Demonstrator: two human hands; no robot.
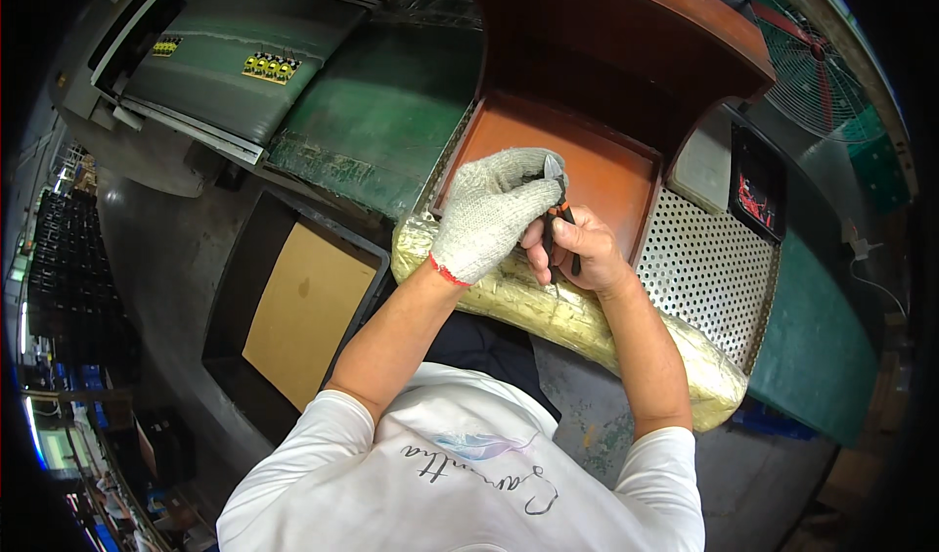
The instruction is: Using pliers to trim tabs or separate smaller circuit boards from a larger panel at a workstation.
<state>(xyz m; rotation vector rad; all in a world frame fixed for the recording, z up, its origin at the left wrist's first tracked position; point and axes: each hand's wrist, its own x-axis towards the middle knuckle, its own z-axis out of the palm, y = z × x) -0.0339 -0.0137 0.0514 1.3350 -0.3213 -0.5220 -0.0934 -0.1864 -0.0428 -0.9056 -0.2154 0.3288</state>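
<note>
In front of my chest both hands meet over the orange-brown tray (603,176). My left hand (497,205), in a grey-white knit glove with a red cuff edge, is closed with its fingers curled; a small dark thing shows at its fingertips, too hidden to name. In my bare right hand (584,248) is a pair of wire cutters (562,205) with black and orange handles. The cutters' metal jaws point up, right beside the gloved fingertips. Both forearms pass over a long padded roll (494,293) wrapped in shiny yellowish film.
On the conveyor belt (220,39) at the upper left lie small boards (271,66) with yellow round parts. A tall reddish-brown hood (597,48) rises behind the tray. To the right are a perforated metal plate (714,268), a black bin (758,185) with red pieces, and a fan (812,58). A black crate (230,308) holding cardboard stands lower left.
</note>
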